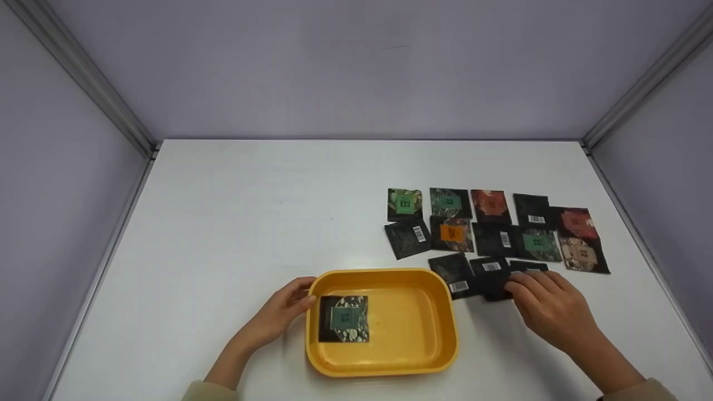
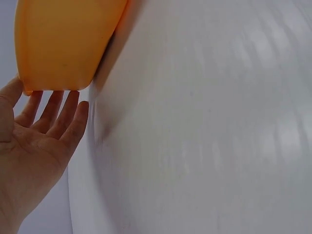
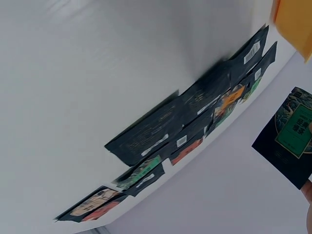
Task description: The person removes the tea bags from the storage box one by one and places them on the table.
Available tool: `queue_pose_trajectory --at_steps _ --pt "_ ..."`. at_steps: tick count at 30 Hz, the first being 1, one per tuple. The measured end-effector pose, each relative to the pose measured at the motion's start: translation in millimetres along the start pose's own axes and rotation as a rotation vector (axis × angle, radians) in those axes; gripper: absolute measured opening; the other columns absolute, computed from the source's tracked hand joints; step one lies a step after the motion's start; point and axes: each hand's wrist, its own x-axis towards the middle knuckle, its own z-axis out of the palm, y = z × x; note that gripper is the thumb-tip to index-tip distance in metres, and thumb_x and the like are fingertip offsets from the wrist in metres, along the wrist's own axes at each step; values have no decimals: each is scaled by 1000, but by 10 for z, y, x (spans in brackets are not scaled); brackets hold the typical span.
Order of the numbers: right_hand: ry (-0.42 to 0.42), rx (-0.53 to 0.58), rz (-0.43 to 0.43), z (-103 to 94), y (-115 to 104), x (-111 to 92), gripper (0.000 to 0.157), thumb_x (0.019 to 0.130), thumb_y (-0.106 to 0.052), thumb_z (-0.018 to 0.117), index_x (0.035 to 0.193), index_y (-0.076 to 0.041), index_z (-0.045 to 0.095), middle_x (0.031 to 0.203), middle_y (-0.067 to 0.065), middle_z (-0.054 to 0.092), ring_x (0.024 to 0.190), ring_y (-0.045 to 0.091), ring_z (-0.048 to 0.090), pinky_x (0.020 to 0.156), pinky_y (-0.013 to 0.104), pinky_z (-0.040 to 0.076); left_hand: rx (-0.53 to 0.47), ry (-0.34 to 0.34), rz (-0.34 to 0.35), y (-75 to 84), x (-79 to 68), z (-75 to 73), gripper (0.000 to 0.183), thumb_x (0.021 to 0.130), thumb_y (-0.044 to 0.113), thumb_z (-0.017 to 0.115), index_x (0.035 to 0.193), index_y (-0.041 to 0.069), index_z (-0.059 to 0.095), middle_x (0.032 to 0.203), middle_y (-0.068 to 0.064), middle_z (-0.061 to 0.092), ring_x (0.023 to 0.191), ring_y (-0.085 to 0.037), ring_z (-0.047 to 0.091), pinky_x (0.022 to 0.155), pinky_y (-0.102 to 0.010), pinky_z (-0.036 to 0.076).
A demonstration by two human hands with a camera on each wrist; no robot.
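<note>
A yellow plastic tray stands at the front of the table. At its left end my left hand holds the rim, thumb on top and fingers against the outer wall; the left wrist view shows this hand from the palm side. Inside the tray, on the left, lies one black sachet with a green label. My right hand pinches another sachet, black with a green label, lifted off the table in the right wrist view. Its dark back faces up beneath the fingertips.
Several flat sachets lie in loose rows right of the tray, among them a red-labelled one, an orange-labelled one and dark ones turned barcode up. Some overlap. Panels wall the white table at back and sides.
</note>
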Motion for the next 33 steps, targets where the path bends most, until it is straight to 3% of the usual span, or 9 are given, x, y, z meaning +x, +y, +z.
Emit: queue_pose_trajectory --at_steps 4,15,27,31,33 --pt "43 -8 5 16 117 -100 33 104 -18 46 89 0 70 87 14 70 75 34 65 64 49 54 2 6 -6 -4 2 3 47 103 31 56 143 9 47 143 -11 52 132 -33 49 106 -46 44" --pt "62 -72 74 -43 408 -364 30 100 -14 46 89 3 69 87 17 68 74 38 64 66 53 53 14 14 -7 -11 8 9 47 102 32 56 143 10 48 142 -10 53 131 -32 50 106 -47 44" --pt "-2 -109 181 -138 721 -706 38 102 -22 40 92 5 65 87 20 67 75 41 63 63 54 51 -1 11 -8 -16 0 9 48 102 32 56 144 10 47 142 -10 52 131 -31 49 105 -45 45" --pt "-71 -122 230 -182 831 -830 44 103 -29 36 95 5 64 87 21 67 75 41 64 61 54 51 5 9 -6 -17 6 4 47 102 32 56 143 10 48 143 -10 52 132 -31 49 106 -46 45" --pt "-110 -120 246 -198 881 -889 39 100 -26 39 97 5 63 88 21 67 75 40 64 60 54 51 1 7 -2 -14 8 1 47 102 31 56 143 10 48 143 -10 52 132 -32 48 106 -46 44"
